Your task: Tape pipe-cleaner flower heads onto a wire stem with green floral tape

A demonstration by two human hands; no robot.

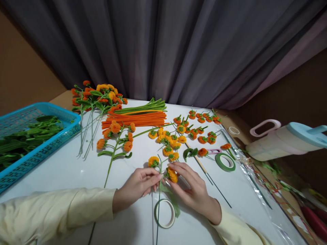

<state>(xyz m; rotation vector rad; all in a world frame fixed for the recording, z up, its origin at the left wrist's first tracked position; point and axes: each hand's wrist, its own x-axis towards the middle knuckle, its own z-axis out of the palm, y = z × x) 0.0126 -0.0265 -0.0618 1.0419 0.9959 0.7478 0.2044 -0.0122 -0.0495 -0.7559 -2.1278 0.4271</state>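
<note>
My left hand [139, 188] pinches a thin green stem [158, 204] that runs down toward the table's near edge. My right hand [191, 189] is closed on the same stem just below an orange pipe-cleaner flower [172, 175], fingers curled around it. A second orange flower [153, 161] branches off the stem just above my left fingers. A roll of green floral tape [165, 213] lies flat under my wrists, with a strip of tape leading up to the stem.
Several loose orange flowers [178, 136] are scattered mid-table. A finished branch [116, 143], a bouquet [95, 97] and orange and green pipe cleaners [135, 117] lie behind. A blue basket [38, 143] of leaves stands left; another tape roll [224, 162] and a jug [286, 139] are right.
</note>
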